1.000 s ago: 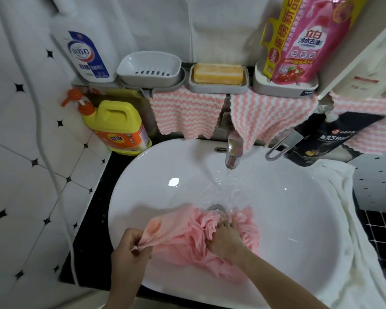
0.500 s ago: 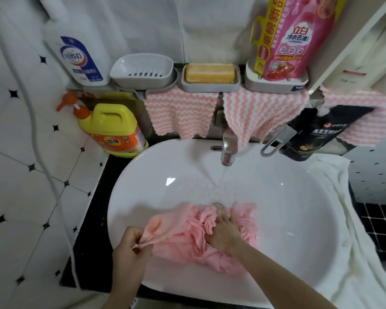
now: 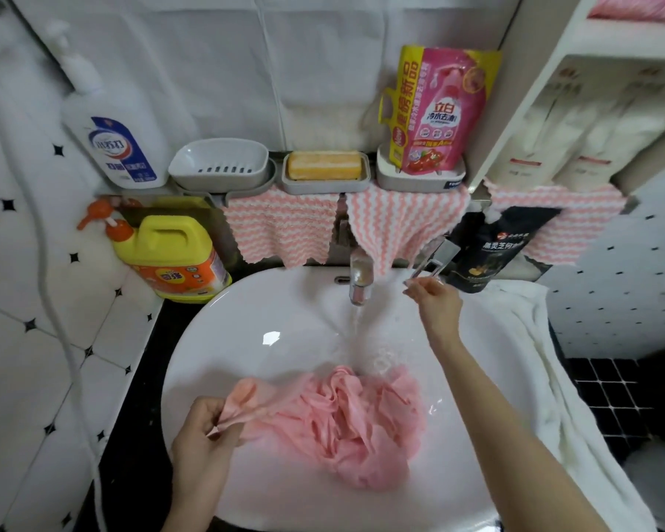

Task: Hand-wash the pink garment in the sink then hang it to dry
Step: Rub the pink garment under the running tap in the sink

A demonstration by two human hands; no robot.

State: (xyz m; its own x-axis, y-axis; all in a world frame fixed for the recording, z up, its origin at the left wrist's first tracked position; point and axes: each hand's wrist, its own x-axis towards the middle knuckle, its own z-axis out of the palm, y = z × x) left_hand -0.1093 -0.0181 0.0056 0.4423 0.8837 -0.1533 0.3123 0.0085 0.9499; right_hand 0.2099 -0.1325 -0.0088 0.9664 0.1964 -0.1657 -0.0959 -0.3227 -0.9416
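Left hand (image 3: 204,451) pinches pink garment (image 3: 346,420) — right hand (image 3: 434,301) at tap lever (image 3: 436,257)

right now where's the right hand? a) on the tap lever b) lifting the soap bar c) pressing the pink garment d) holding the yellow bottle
a: the right hand is up at the tap lever, fingers around its end, while the left hand alone holds the pink garment.

Bare forearms (image 3: 515,435), left grip (image 3: 198,435), right grip (image 3: 436,303)
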